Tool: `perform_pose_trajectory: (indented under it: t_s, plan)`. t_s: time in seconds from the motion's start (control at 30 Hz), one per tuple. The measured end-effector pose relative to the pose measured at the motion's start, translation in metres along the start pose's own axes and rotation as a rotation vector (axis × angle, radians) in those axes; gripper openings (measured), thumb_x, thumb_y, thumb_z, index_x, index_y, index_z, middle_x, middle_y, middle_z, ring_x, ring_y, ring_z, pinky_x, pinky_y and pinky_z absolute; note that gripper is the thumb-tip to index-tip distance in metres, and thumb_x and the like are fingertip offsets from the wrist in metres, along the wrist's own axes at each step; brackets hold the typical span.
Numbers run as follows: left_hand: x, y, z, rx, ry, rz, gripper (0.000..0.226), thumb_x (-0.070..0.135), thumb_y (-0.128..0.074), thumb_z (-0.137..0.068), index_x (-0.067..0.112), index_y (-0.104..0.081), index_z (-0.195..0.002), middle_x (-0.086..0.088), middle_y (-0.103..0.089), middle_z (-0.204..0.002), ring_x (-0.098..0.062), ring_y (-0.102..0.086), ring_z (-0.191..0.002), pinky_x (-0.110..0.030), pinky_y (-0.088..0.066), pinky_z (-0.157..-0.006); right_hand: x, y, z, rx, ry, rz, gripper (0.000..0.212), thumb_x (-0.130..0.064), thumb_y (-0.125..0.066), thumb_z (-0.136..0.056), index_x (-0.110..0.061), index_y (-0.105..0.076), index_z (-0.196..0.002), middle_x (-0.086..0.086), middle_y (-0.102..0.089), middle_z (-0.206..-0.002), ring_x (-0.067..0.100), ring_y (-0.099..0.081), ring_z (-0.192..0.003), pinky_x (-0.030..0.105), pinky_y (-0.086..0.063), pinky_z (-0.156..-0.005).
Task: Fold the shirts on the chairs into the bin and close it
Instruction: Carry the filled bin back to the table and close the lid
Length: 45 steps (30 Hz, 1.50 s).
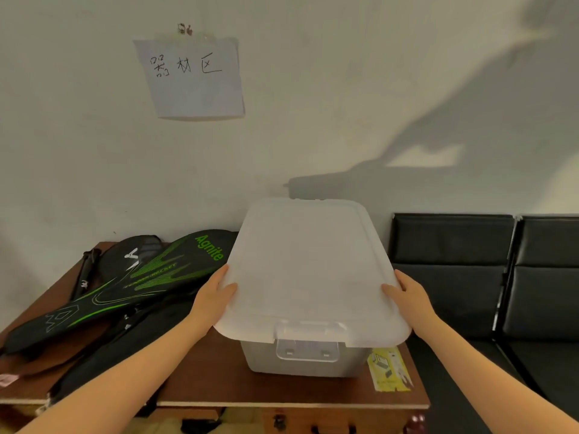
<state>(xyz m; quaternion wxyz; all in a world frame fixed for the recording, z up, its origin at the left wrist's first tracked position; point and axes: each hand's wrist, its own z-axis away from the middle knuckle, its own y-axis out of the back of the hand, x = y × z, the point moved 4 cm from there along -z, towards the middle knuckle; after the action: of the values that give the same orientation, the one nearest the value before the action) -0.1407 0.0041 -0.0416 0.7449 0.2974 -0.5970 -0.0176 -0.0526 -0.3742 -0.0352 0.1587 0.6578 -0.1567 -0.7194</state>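
A translucent white plastic bin (300, 360) stands on the brown table (219, 380). Its frosted lid (308, 270) is tilted, with the far edge raised toward the wall and the near edge low over the bin's front latch. My left hand (214, 297) grips the lid's left edge, thumb on top. On the right edge my right hand (407, 296) grips the lid the same way. The lid hides the inside of the bin. No shirts are in view.
Black and green racket bags (125, 286) lie on the table's left half, touching the bin's left side. A yellow leaflet (388, 369) lies at the bin's right. Black padded chairs (470, 277) stand to the right. A paper sign (191, 78) hangs on the wall.
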Motion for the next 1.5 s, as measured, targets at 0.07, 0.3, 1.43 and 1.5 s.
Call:
perform_pose_trajectory:
  t_s: [0.07, 0.3, 1.43, 1.5]
  plan:
    - [0.0, -0.001, -0.007, 0.001, -0.003, -0.019, 0.057, 0.019, -0.049, -0.099, 0.021, -0.026, -0.151, -0.004, -0.032, -0.153, -0.026, -0.033, -0.138, -0.039, -0.029, -0.111, 0.0, -0.005, -0.006, 0.0, -0.009, 0.008, 0.046, -0.017, -0.054, -0.096, -0.012, -0.043, -0.141, 0.003, -0.054, -0.126, 0.017, -0.047, -0.107, 0.034, -0.038, -0.091]
    - [-0.003, -0.014, -0.029, 0.028, -0.005, -0.066, 0.057, 0.023, -0.048, -0.1, 0.018, -0.025, -0.152, -0.005, -0.032, -0.154, -0.026, -0.032, -0.14, -0.039, -0.027, -0.112, 0.002, -0.018, -0.03, 0.002, -0.052, 0.08, 0.048, -0.017, -0.049, -0.099, -0.008, -0.037, -0.144, 0.014, -0.049, -0.137, 0.031, -0.047, -0.123, 0.039, -0.038, -0.099]
    - [0.008, -0.065, 0.053, -0.01, -0.686, -0.681, 0.068, 0.075, -0.029, -0.078, 0.037, -0.059, -0.126, 0.013, -0.055, -0.124, -0.012, -0.047, -0.115, -0.026, -0.028, -0.095, 0.023, -0.021, -0.044, 0.042, -0.022, 0.103, 0.06, -0.033, -0.052, -0.097, -0.016, -0.029, -0.15, 0.011, -0.041, -0.147, 0.032, -0.042, -0.131, 0.047, -0.035, -0.108]
    - [0.012, -0.066, 0.049, -0.011, -0.632, -0.632, 0.07, 0.077, -0.029, -0.072, 0.039, -0.063, -0.121, 0.015, -0.051, -0.111, -0.009, -0.044, -0.108, -0.023, -0.025, -0.089, 0.024, -0.021, -0.045, 0.041, -0.024, 0.102, 0.06, -0.033, -0.052, -0.097, -0.017, -0.03, -0.15, 0.011, -0.042, -0.147, 0.033, -0.043, -0.13, 0.048, -0.035, -0.108]
